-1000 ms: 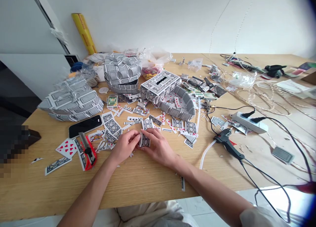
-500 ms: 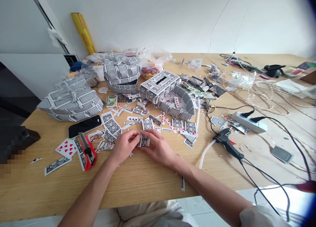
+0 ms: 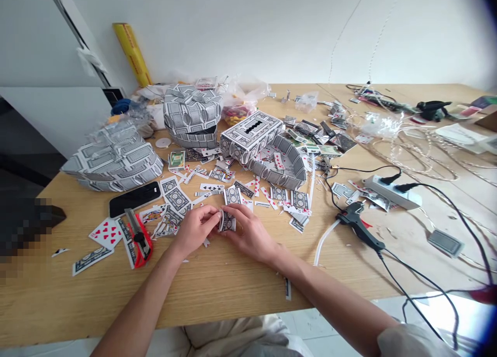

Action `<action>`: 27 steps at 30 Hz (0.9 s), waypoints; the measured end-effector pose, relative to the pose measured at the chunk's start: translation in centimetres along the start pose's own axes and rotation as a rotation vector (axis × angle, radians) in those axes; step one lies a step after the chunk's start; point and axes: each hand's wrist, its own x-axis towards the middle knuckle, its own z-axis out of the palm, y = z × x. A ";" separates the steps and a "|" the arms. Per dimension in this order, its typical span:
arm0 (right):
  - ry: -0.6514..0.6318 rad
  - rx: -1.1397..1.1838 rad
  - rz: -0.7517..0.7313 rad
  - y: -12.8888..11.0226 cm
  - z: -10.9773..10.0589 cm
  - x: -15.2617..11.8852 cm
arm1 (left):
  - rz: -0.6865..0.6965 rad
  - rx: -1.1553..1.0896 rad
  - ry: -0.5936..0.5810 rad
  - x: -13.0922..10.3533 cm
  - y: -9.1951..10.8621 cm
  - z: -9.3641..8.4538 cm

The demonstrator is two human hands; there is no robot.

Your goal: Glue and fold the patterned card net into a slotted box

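Note:
Between both hands is a small curved card piece (image 3: 228, 221) with a dark patterned back. My left hand (image 3: 197, 226) pinches its left edge between thumb and fingers. My right hand (image 3: 248, 230) grips the same piece from the right, fingers over the top and thumb below. Just behind it lies a patterned card (image 3: 232, 195). Cut card strips (image 3: 212, 187) and loose cards (image 3: 176, 197) are scattered around the hands. A red box cutter (image 3: 139, 238) rests left of my left hand, on a card strip.
Phone (image 3: 134, 198) at left; woven card boxes (image 3: 116, 158) (image 3: 193, 114) behind. A slotted card box (image 3: 252, 132) stands by a curved card tray (image 3: 279, 174). Glue gun (image 3: 361, 227), power strip (image 3: 392, 191) and cables lie right. Yellow roll (image 3: 132, 54) leans on the wall.
The hands stay in nearly the same place, and the held card piece has tilted slightly, with more of its left edge showing. The view has shifted very slightly.

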 end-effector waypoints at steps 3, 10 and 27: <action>0.002 -0.005 0.009 0.2 0.1 0.0 | 0.004 -0.005 -0.026 0.1 -0.2 -0.1; -0.007 -0.020 -0.049 0.7 0.4 -0.1 | -0.031 -0.038 -0.043 0.3 -0.9 -0.1; -0.052 -0.021 -0.075 0.9 0.1 0.0 | -0.088 -0.049 -0.100 0.3 -1.0 0.2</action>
